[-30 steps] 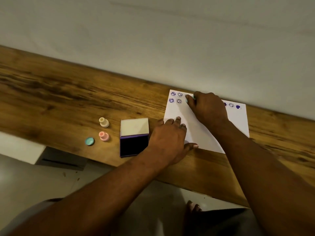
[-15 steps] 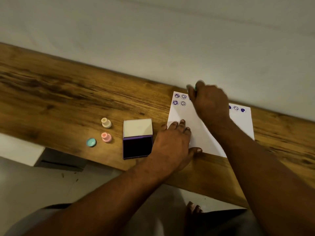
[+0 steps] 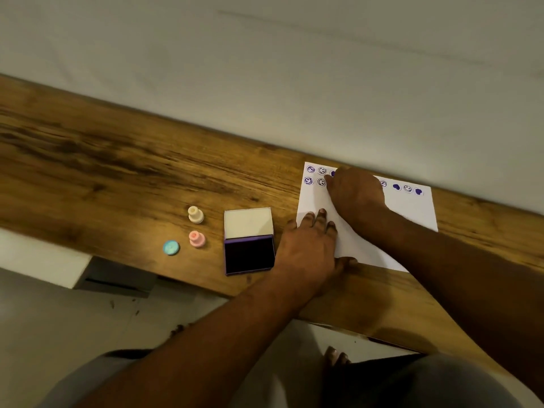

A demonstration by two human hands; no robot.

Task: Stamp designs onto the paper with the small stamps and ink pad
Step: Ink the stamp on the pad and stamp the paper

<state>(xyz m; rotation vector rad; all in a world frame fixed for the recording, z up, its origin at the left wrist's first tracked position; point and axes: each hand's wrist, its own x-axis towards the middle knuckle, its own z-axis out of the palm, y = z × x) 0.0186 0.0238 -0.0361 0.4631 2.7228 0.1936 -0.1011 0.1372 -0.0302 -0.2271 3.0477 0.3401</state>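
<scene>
Left hand (image 3: 309,248) lies flat, fingers spread, pinning paper (image 3: 412,213) at its 8 o'clock corner. Right hand (image 3: 353,192) curled over top row of purple prints; whether it grips a stamp can't be told. Open ink pad (image 3: 248,241) just beside left hand, at 9 o'clock; cream stamp (image 3: 195,214), pink stamp (image 3: 197,239) & blue cap (image 3: 171,247) farther left on wood table (image 3: 117,178).

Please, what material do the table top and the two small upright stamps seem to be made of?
The table top looks like wood or wood-look laminate: brown streaked grain, a slight sheen. The cream stamp and the pink stamp look like smooth moulded plastic, judging by their even pastel colour and rounded shape.
</scene>
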